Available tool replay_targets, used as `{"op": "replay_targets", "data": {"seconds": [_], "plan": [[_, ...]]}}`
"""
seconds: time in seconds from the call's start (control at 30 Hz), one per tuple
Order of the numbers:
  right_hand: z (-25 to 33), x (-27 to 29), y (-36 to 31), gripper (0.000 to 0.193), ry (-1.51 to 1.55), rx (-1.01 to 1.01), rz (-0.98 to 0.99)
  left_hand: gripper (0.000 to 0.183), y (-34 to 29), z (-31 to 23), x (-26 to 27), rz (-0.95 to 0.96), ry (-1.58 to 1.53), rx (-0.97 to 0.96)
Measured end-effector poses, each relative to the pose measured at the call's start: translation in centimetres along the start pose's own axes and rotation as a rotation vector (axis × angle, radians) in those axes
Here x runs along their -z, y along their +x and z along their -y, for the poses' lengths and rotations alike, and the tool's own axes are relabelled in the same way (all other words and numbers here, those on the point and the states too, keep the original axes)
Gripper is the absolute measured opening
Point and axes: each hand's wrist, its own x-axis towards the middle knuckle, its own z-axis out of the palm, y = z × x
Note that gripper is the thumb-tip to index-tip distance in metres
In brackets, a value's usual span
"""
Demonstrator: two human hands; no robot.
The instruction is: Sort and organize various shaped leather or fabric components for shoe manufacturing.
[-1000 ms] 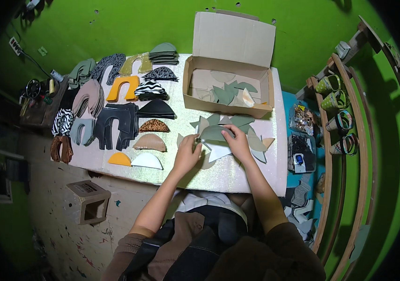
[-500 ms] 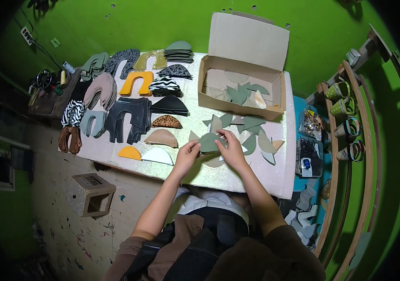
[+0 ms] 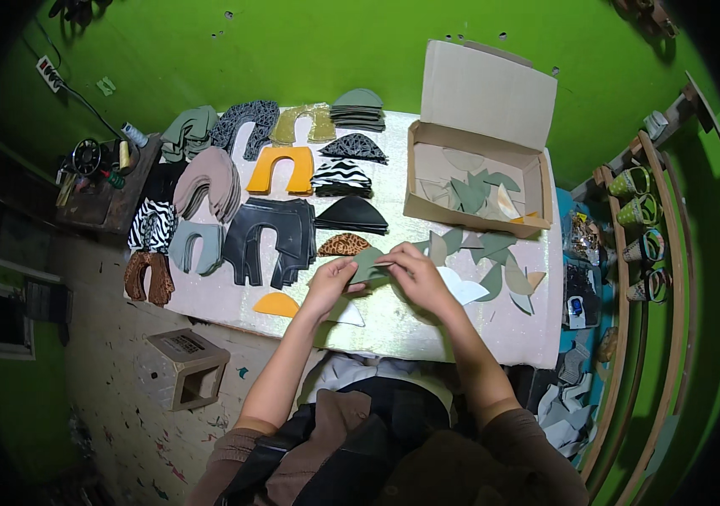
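Observation:
Over the table's near middle, my left hand [image 3: 330,288] pinches a green half-moon cut piece [image 3: 368,265] between thumb and fingers. The fingers of my right hand [image 3: 418,277] close on the right edge of the same piece. Just behind it lies a leopard-print half-moon piece [image 3: 344,244]. A yellow half-moon piece [image 3: 276,304] rests left of my left hand, and a white one [image 3: 346,313] shows partly beneath that hand. Loose green, beige and white pieces [image 3: 491,246] lie scattered to the right of my right hand.
An open cardboard box [image 3: 478,218] with cut pieces inside stands at the back right. Stacked arch-shaped pieces [image 3: 281,172] and half-moon stacks [image 3: 351,216] fill the table's left part. Right of the table are a wooden rack [image 3: 668,253] with sandals and plastic containers [image 3: 581,232].
Both hands have moved left with the green piece, from near the loose pieces toward the half-moon stacks. The piece is now more tilted. The view has shifted slightly.

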Motion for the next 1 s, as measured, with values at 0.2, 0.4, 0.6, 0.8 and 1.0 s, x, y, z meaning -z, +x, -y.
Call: {"op": "replay_targets", "data": {"seconds": [0.2,0.4,0.6,0.8,1.0], "plan": [[2.6,0.4,4.3,0.039,0.199,-0.104,0.055,0.030,0.3,-4.4,3.8,0.128,0.009,0.112],[3.2,-2.2,8.5,0.041,0.085,-0.157,0.298,0.032,1.8,-6.5,6.2,0.337,-0.025,0.213],[3.4,-3.7,10.3,0.044,0.009,-0.163,0.278,0.033,3.6,-7.1,8.3,0.416,0.046,0.214],[2.3,-3.3,11.0,0.043,-0.105,-0.160,0.217,0.032,4.8,-8.2,7.5,0.436,0.075,0.181],[-0.9,-1.3,13.3,0.041,0.248,-0.218,0.167,0.029,8.2,-11.4,6.9,0.381,0.180,0.018]]}}
